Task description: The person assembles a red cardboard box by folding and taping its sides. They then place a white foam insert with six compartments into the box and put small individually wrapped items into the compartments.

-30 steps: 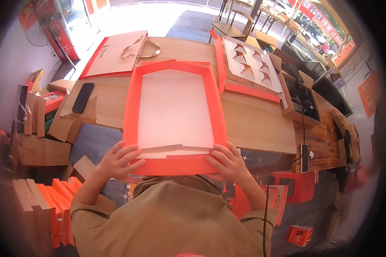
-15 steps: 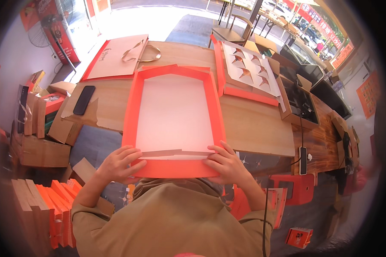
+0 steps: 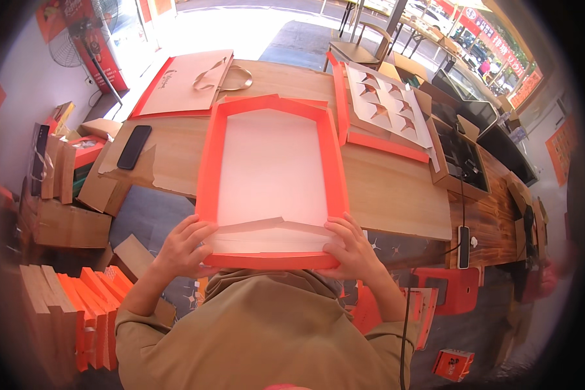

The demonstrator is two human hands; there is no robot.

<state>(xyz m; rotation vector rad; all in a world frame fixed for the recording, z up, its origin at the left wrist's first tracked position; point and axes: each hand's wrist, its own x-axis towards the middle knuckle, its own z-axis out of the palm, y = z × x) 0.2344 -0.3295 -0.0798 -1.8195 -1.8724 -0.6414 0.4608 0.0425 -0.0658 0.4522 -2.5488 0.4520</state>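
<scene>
An orange cardboard box tray [image 3: 273,169] with a pale inside lies before me, its near end close to my body and its far end on the table. My left hand [image 3: 187,246] grips its near left corner, fingers over the rim. At the near right corner my right hand [image 3: 352,248] holds it the same way. Along the near end, a pale flap [image 3: 273,235] leans inward between my hands, with a slightly peaked upper edge. My thumbs are mostly hidden by the box wall.
The table [image 3: 396,188] bears a paper gift bag [image 3: 182,84], a phone [image 3: 134,148], an orange box with a white cut-out insert [image 3: 385,104] and a brown carton [image 3: 461,162]. Folded orange boxes [image 3: 94,318] stand at lower left. A red stool [image 3: 458,289] is at right.
The near wall of the tray has tipped, and its pale inner flap now shows wider and more tilted. My hands stay at the near corners. The whole view has shifted slightly.
</scene>
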